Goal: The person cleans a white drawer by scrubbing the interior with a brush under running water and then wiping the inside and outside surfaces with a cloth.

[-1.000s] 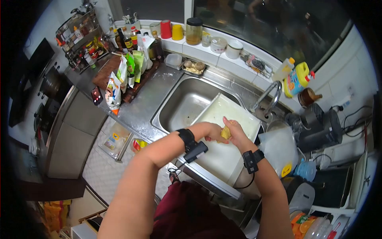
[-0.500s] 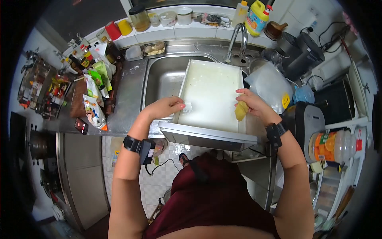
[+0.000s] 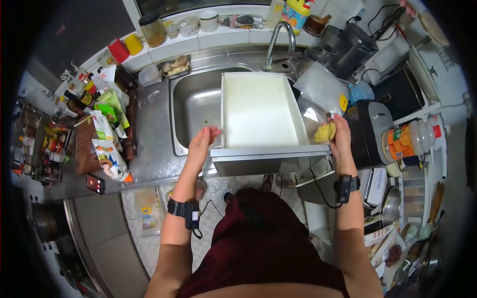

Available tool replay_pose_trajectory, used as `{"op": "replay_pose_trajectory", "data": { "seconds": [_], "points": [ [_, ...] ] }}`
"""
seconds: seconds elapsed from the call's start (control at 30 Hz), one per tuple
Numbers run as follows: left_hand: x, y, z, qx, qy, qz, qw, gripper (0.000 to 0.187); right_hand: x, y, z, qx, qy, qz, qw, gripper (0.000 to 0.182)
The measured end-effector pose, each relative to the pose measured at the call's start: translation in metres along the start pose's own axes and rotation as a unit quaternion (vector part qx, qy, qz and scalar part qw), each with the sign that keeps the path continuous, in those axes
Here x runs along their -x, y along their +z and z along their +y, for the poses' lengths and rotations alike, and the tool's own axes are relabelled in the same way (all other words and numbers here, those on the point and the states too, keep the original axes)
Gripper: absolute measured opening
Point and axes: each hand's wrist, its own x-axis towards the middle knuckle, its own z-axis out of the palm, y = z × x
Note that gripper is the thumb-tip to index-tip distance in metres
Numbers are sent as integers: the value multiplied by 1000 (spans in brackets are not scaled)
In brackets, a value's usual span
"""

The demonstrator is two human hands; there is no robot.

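Note:
A white drawer (image 3: 258, 109) with a grey metal front (image 3: 271, 155) lies across the right part of the sink, its front towards me. My left hand (image 3: 199, 143) is beside the drawer's left wall, fingers stretched towards it with the tips right at its outer side. To the right of the drawer, my right hand (image 3: 341, 135) pinches a crumpled yellow cloth (image 3: 325, 132), held out past the right wall near the front corner. The drawer's inside is white and wet-looking.
The sink basin (image 3: 198, 99) shows left of the drawer, with a faucet (image 3: 280, 44) behind. Food packets (image 3: 110, 159) and a phone (image 3: 95, 184) lie on the left counter. A translucent plastic container (image 3: 323, 87) and a dark appliance (image 3: 372, 129) stand at the right.
My left hand has moved from the drawer's inner left edge to its outside. My right hand has carried the yellow cloth out over the right wall. The drawer has shifted and turned slightly.

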Motion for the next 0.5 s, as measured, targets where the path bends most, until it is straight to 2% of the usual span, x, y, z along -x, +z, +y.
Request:
{"op": "replay_pose_trajectory", "data": {
  "seconds": [0.07,0.17,0.2,0.3,0.37,0.43,0.5],
  "points": [
    [5,4,12,-141,106,29,984,42,-4,-13,-2,25,-14,10,1000,24],
    [24,33,64,-389,252,6,886,35,2,-23,0,18,13,14,1000,23],
    [20,41,60,-392,291,-2,873,38,7,-20,1,-5,24,5,1000,23],
    [18,60,64,-457,276,-66,843,47,17,-19,14,-58,28,-2,998,30],
    [18,66,71,-530,176,-108,822,54,18,-24,26,-119,42,-2,992,30],
    [22,64,84,-565,100,-161,803,55,19,-16,29,-114,37,2,993,33],
    [23,60,84,-572,130,-180,790,49,21,-11,24,-111,44,4,993,35]
  ]
}}
